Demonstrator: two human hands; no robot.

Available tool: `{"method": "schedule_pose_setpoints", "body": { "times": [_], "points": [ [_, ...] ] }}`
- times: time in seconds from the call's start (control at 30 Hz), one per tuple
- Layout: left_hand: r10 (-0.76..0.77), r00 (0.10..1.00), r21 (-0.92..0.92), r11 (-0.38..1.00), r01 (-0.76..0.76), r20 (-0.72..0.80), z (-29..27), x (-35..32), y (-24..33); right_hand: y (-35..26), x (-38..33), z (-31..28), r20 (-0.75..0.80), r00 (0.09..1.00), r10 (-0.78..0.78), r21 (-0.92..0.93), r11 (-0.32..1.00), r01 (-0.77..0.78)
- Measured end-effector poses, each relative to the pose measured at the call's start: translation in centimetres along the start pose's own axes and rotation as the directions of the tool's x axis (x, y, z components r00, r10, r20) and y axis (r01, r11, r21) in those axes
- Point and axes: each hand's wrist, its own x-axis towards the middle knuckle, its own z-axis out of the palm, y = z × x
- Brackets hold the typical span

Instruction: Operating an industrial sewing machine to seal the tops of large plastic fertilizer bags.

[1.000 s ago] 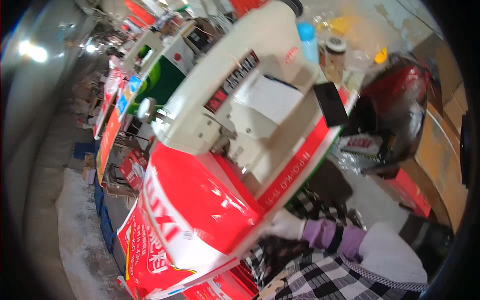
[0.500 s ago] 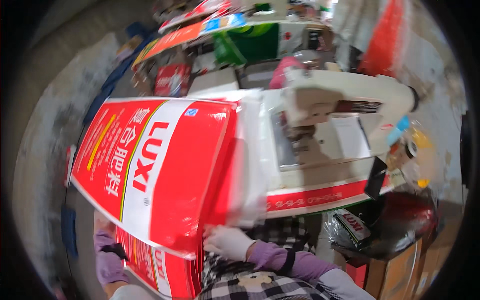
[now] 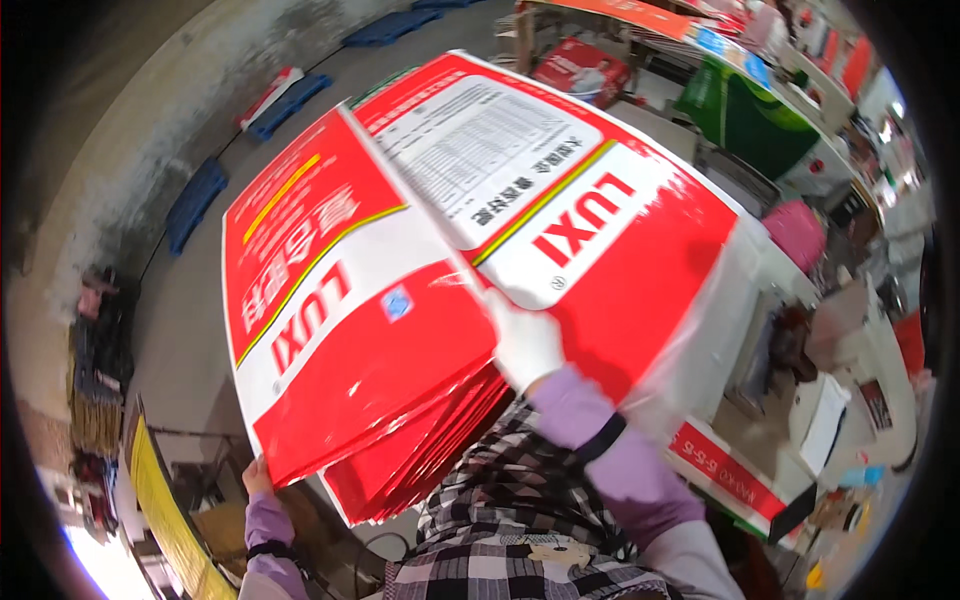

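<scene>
A red and white printed plastic sack lies flat on top of a stack of similar red sacks, tilted in front of me. My left hand is closed on its near left corner. In a white glove, my right hand is closed at the sack's right edge, its fingertips partly hidden. To the right, another red and white sack with a white printed panel is spread out, its far left part running under the first sack's edge. A clear plastic liner shows along its right side.
A cream sewing machine stands on a table at the right, with a white paper by it. Beyond are a green bag and a pink object. Blue pallets line the left wall; a yellow-topped surface is at lower left.
My view has swung left, so the sewing machine sits farther right. The stack has shifted from the other sack, which now shows wide. My right hand has moved up to the top sack's right edge.
</scene>
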Motion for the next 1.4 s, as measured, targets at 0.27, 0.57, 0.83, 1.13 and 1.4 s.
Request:
{"method": "schedule_pose_setpoints", "body": {
  "times": [0.27, 0.57, 0.83, 1.13, 1.4],
  "points": [
    [-0.265, 0.816, -0.665, 0.479, 0.573, 0.513, 0.0, -15.6, -10.1, 4.1, -5.2, 17.1, 0.215, 0.946, 0.243, -0.008, 0.969, -0.247],
    [-0.599, 0.769, 0.004, 0.789, 0.614, 0.224, 6.7, -8.0, -9.4, 9.0, -9.7, 16.4, 0.248, 0.936, 0.249, 0.388, 0.860, -0.332],
    [0.806, -0.065, -0.358, 0.188, -0.915, 0.589, 32.6, -17.3, 33.5, 7.6, -14.0, 18.4, 0.228, 0.973, 0.037, 0.681, 0.708, -0.187],
    [0.677, -0.168, -0.573, 0.435, -0.694, 0.717, 49.5, -27.0, 36.6, 9.0, -24.3, -7.0, 0.187, 0.964, 0.187, 0.433, 0.865, -0.252],
    [0.823, -0.124, -0.648, 0.333, -0.685, 0.554, 46.7, -27.3, 38.9, 15.4, -17.5, -7.6, -0.248, 0.716, 0.652, 0.560, 0.700, -0.444]
  ]
}}
